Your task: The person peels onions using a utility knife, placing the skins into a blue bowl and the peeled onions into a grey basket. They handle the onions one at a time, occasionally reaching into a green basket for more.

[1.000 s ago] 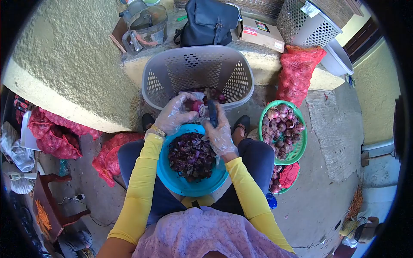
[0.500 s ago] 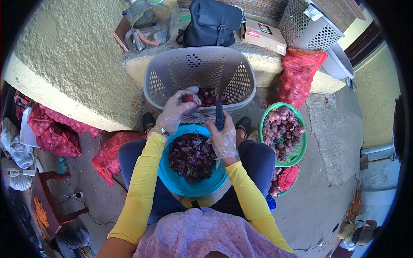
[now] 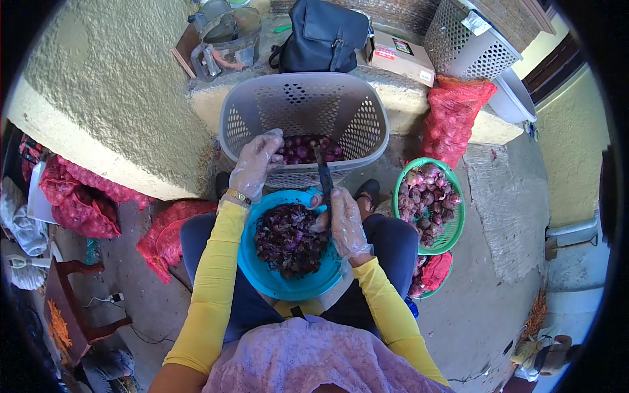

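Note:
My left hand (image 3: pixel 255 164), in a clear plastic glove, is over the near left rim of a grey perforated basket (image 3: pixel 239 85). Its fingers are parted and curved, and no onion shows between them. Peeled red onions (image 3: pixel 304 150) lie at the basket's bottom, close to those fingertips. My right hand (image 3: pixel 348 229), also gloved, is closed on a knife (image 3: pixel 325 175) with a dark handle, its blade pointing up toward the basket. Below both hands, between my knees, a blue basin (image 3: pixel 268 285) holds a heap of dark onion skins (image 3: pixel 291 239).
Right of my knee stands a green basket (image 3: pixel 460 226) of unpeeled onions, with another container partly under it. Red mesh sacks (image 3: pixel 458 121) rest at the right and left. A black backpack (image 3: pixel 331 36) and a cardboard box (image 3: pixel 400 56) sit on the ledge. A wooden stool (image 3: pixel 72 295) lies at left.
The onion that my left hand held has left its fingers, and the hand has shifted slightly left. My right hand has lowered a little with the knife, whose angle has changed.

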{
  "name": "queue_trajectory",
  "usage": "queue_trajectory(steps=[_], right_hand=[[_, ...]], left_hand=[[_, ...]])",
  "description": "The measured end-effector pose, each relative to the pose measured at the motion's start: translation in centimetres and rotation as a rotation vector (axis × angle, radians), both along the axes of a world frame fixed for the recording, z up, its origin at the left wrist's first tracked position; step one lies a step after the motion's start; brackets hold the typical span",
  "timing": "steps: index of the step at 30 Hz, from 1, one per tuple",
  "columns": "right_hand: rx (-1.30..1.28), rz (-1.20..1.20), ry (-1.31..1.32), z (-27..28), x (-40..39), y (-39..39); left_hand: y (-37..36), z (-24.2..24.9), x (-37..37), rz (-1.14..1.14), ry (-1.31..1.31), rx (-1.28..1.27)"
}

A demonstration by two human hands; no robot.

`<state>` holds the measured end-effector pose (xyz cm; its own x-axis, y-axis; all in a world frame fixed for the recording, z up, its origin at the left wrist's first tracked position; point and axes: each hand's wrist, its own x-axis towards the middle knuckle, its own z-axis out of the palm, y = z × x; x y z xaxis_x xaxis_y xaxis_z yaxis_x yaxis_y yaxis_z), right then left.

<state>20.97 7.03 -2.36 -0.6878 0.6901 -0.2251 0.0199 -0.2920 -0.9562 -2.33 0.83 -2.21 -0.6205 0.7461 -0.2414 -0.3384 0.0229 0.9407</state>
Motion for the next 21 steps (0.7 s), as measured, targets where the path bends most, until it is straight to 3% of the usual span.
queue_trajectory(steps=[3, 5, 6, 8, 12, 17, 21], right_hand=[[0.117, -0.048, 0.056, -1.2, 0.2, 0.3], [-0.384, -0.058, 0.092, 0.9, 0.6, 0.1], [-0.382, -0.059, 0.092, 1.1, 0.9, 0.2], [-0.252, 0.069, -0.054, 1.4, 1.6, 0.6], [-0.165, 0.096, -0.151, 1.2, 2.0, 0.8], [0.067, 0.307, -0.489, -3.2, 3.5, 0.9], [0.124, 0.254, -0.491, -2.6, 3.4, 0.8]], left_hand=[[0.0, 0.3, 0.3, -0.017, 0.054, 0.025], [0.0, 0.6, 0.5, -0.013, -0.001, 0.072], [0.0, 0.6, 0.5, -0.015, -0.002, 0.074], [0.0, 0.6, 0.5, -0.024, 0.052, 0.105], [0.0, 1.2, 0.6, -0.013, 0.055, 0.119], [0.3, 1.6, 0.6, -0.003, 0.078, 0.102], [0.5, 1.6, 0.9, -0.003, 0.071, 0.117]])
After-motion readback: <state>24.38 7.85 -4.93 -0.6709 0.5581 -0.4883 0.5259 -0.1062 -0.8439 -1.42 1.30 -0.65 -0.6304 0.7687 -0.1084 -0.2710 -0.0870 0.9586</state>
